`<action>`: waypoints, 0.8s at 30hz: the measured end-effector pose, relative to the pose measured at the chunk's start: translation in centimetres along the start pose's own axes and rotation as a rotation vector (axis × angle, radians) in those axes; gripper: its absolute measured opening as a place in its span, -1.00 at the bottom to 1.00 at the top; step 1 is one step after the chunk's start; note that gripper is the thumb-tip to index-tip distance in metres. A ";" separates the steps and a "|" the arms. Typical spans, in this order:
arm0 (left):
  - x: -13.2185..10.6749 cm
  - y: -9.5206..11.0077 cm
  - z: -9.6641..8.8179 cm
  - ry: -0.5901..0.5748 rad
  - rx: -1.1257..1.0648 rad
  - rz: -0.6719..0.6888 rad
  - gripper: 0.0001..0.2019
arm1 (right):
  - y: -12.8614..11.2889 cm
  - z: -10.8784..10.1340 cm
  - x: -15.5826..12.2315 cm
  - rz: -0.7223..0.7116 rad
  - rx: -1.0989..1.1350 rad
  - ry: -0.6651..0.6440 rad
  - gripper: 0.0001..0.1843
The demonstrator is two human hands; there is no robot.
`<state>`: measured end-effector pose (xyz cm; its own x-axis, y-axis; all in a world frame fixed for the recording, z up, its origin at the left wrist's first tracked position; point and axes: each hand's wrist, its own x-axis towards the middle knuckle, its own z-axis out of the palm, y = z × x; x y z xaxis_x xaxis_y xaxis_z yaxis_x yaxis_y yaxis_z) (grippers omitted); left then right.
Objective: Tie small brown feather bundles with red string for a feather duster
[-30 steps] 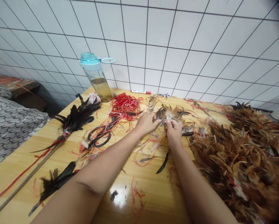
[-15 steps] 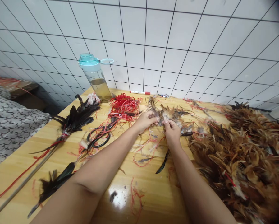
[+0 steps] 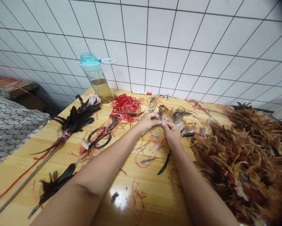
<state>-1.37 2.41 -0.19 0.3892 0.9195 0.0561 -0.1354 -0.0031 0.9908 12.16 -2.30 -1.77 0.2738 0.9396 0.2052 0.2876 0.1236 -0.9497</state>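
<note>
My left hand (image 3: 149,122) and my right hand (image 3: 173,132) meet over the far middle of the table, fingertips almost touching. Both are pinched at the pale, fluffy bases of a small bunch of brown feathers (image 3: 166,115); exactly which quills each one grips is hard to make out. More dark and grey feathers (image 3: 180,116) lie just behind and right of my right hand. Left of my left hand sits a tangled heap of red string (image 3: 126,106). A single dark green feather (image 3: 165,164) lies below my right wrist.
On the left are a feather-tipped stick (image 3: 29,175), loose black feathers (image 3: 57,183) and black-handled scissors (image 3: 102,142). A water bottle (image 3: 100,86) and a red-capped marker (image 3: 141,93) stand and lie near the tiled wall (image 3: 159,37). A big brown feather pile (image 3: 240,157) covers the right side.
My right hand has moved slightly left, and the brown feathers have shifted with it. My fingertips are now closer together; the left hand has barely moved.
</note>
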 end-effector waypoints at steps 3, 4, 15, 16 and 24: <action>0.0 -0.1 -0.1 -0.017 -0.025 -0.028 -0.74 | 0.0 0.0 0.0 -0.024 -0.020 -0.029 -0.70; 0.0 0.0 -0.1 -0.024 -0.036 -0.041 -0.72 | 0.0 0.0 0.1 -0.038 -0.032 -0.042 -0.71; -0.1 0.1 -0.2 -0.054 -0.043 -0.022 -0.71 | -0.1 -0.2 0.1 -0.084 -0.084 -0.130 -0.73; 0.0 0.0 -0.2 -0.046 -0.022 -0.013 -0.73 | -0.1 -0.2 0.1 -0.071 -0.075 -0.122 -0.72; 0.6 -0.1 -2.1 0.243 0.765 0.187 -0.89 | 0.8 -0.5 0.4 0.057 0.007 0.041 -0.64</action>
<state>-3.01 3.79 -0.51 0.2021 0.9364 0.2869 0.5139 -0.3507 0.7829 12.95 -1.95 -2.31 0.3269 0.9313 0.1605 0.2646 0.0728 -0.9616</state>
